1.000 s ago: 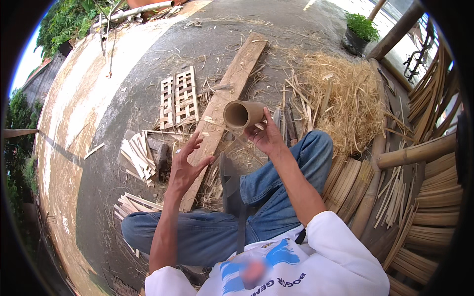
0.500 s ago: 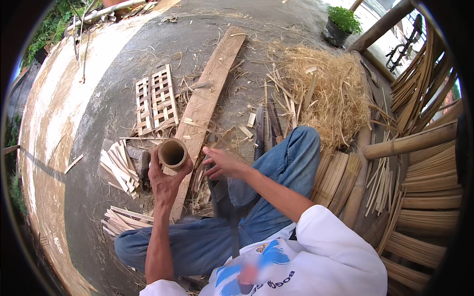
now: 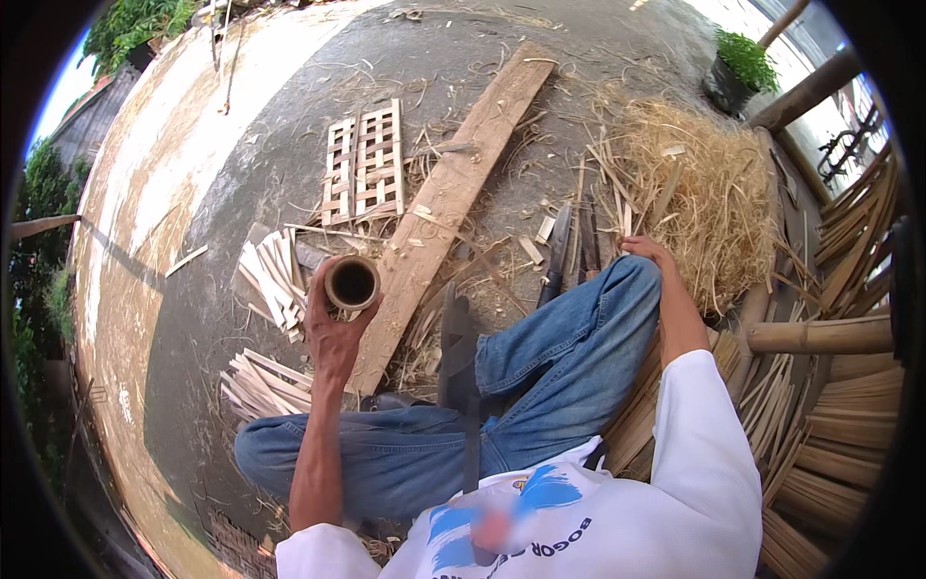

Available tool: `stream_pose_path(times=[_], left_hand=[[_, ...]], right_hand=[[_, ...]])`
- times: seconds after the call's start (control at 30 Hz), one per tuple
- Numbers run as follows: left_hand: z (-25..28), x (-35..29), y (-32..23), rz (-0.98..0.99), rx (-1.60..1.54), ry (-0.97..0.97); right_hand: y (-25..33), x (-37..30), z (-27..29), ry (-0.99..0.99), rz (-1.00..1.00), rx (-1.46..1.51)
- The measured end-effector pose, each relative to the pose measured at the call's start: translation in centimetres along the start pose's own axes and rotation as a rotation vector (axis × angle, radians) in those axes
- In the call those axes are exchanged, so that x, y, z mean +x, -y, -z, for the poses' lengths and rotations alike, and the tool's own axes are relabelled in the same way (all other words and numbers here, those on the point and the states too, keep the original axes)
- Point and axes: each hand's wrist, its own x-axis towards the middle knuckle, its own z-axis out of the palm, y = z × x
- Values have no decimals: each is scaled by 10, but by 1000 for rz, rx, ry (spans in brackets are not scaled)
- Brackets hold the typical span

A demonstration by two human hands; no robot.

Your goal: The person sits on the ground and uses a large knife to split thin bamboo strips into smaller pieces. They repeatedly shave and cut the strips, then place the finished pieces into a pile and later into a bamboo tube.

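Note:
My left hand [image 3: 333, 323] is wrapped round a short bamboo tube [image 3: 353, 284], its open end facing up, over the near part of a long wooden plank [image 3: 453, 183]. Beyond my raised right knee, my right hand [image 3: 648, 250] reaches down by some thin bamboo strips [image 3: 610, 183]. The knee partly covers its fingers, so I cannot tell whether they grip a strip. Knives with dark blades [image 3: 557, 253] lie on the ground just left of that hand. Between my legs stands a dark, flat, blade-like piece [image 3: 457, 352], touched by neither hand.
A woven bamboo lattice [image 3: 365, 169] lies left of the plank. Bundles of pale split strips [image 3: 273, 275] are near my left hand. A heap of fine shavings [image 3: 704, 193] spreads at the right, with a bamboo pole [image 3: 820, 336] and a potted plant [image 3: 738, 77] beyond.
My right hand has moved away from beside the tube, rightward to the strips past my knee. The left hand still holds the tube. The view has shifted, moving the scene rightward.

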Motion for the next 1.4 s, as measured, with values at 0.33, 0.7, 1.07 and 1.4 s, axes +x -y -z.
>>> stream_pose_path(times=[0.33,0.7,1.07,1.4], left_hand=[[-4,2,-6,-121,67,93],[-30,15,57,78,393,504],[-35,8,77,-9,332,539],[-23,6,77,-29,369,489]], right_hand=[[42,-35,13,-706,121,-121],[306,-145,-20,-422,685,34],[379,-147,-180,-175,963,-760],[403,-151,-208,-106,898,-512]])
